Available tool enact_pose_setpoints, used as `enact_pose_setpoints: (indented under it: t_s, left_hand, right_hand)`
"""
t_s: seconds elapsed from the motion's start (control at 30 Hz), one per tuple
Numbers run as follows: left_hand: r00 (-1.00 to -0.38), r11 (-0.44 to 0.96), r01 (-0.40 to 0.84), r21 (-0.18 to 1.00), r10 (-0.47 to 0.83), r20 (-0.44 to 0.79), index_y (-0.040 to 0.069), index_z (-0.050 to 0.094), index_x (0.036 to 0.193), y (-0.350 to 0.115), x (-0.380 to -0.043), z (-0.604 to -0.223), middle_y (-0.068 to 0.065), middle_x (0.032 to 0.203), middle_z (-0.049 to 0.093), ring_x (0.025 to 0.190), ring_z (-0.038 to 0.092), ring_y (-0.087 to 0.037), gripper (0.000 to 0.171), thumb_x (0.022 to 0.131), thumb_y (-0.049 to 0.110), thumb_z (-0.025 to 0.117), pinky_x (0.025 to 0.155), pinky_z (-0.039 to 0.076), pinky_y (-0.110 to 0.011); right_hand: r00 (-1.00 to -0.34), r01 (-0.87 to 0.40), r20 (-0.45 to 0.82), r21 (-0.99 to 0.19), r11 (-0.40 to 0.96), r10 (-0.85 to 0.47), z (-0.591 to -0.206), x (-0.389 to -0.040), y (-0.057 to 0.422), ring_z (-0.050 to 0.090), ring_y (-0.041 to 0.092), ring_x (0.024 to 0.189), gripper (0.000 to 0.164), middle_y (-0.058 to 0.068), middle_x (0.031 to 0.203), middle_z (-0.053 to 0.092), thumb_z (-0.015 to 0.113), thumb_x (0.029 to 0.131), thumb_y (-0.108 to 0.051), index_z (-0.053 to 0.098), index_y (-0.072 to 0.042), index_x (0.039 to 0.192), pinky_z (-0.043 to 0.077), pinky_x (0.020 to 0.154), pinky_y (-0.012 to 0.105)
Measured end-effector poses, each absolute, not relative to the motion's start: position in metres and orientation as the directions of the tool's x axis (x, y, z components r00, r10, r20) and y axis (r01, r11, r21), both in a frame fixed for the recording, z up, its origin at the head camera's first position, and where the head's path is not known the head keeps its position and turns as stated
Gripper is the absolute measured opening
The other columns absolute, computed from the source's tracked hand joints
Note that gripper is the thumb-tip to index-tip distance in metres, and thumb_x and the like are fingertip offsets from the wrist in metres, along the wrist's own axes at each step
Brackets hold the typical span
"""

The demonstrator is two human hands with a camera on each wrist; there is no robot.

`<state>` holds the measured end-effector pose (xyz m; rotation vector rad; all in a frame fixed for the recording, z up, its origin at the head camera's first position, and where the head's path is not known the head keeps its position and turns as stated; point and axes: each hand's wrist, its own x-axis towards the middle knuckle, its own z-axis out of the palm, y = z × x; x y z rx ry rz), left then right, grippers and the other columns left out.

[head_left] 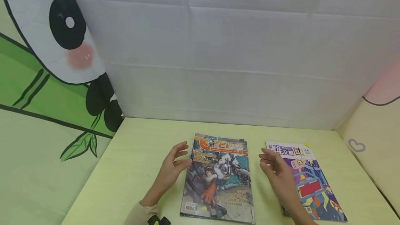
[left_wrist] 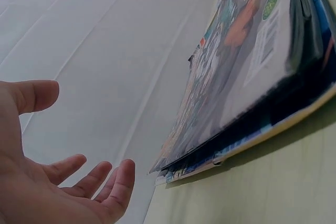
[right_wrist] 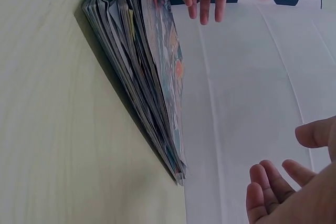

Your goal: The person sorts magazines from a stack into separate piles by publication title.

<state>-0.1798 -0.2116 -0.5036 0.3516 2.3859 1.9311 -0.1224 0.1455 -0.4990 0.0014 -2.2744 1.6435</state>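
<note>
Looking forward and down from the head over the table [head_left: 140,145] and white backdrop [head_left: 225,51], then from each wrist, low, close and tilted, past opposite sides of the magazine stack [head_left: 218,183] toward that backdrop, sharing stack and backdrop between both wrist views.

The left magazine [head_left: 223,180] is grey-teal, the right magazine [head_left: 315,183] purple-blue.

Pale yellow tabletop [head_left: 140,155] | here's the FEI magazine stack [head_left: 218,180], lying flat | right of it, the 青年文摘 magazine [head_left: 312,183]!
</note>
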Motion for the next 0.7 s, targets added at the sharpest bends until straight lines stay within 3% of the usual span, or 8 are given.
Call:
enact_pose_setpoints:
  t_s: [0.13,0.23,0.43,0.7]
  left_hand:
    - [-0.981,0.242,0.113,0.964,0.182,0.07,0.0,0.049,0.162,-0.213,-0.18,-0.504,-0.023,0.157,0.058,0.142,0.058,-0.044,0.063,0.105,0.012,0.075,0.112,0.056,-0.038]
    - [-0.985,0.285,0.092,0.954,0.166,0.046,-0.001,0.052,0.159,-0.213,-0.18,-0.505,-0.022,0.152,0.062,0.136,0.062,-0.042,0.06,0.106,0.015,0.075,0.112,0.056,-0.045]
    - [-0.986,0.321,0.034,0.946,0.165,-0.021,-0.003,0.05,0.16,-0.212,-0.181,-0.509,-0.021,0.148,0.064,0.132,0.064,-0.04,0.062,0.106,0.016,0.075,0.108,0.059,-0.056]
    - [-0.987,0.34,0.001,0.94,0.15,-0.053,-0.006,0.056,0.154,-0.212,-0.18,-0.512,-0.024,0.142,0.067,0.124,0.068,-0.04,0.057,0.107,0.019,0.074,0.096,0.065,-0.046]
  right_hand:
    - [-0.964,-0.129,0.196,-0.936,0.329,0.18,-0.501,-0.122,0.142,0.067,-0.001,0.107,0.042,0.012,0.129,0.076,0.071,0.107,-0.001,0.065,-0.003,0.148,0.055,0.089,0.015]
    - [-0.98,-0.065,0.123,-0.941,0.332,0.158,-0.505,-0.123,0.141,0.066,0.0,0.111,0.045,0.02,0.138,0.072,0.071,0.108,-0.004,0.062,-0.005,0.153,0.054,0.093,0.016]
    - [-0.988,0.055,-0.005,-0.942,0.332,0.152,-0.511,-0.126,0.139,0.065,0.004,0.114,0.049,0.016,0.143,0.07,0.072,0.109,-0.009,0.059,-0.009,0.156,0.055,0.096,0.02]
    - [-0.99,0.072,-0.027,-0.943,0.326,0.141,-0.522,-0.129,0.134,0.067,0.01,0.113,0.052,0.015,0.138,0.072,0.075,0.106,-0.008,0.06,-0.008,0.155,0.057,0.093,0.022]
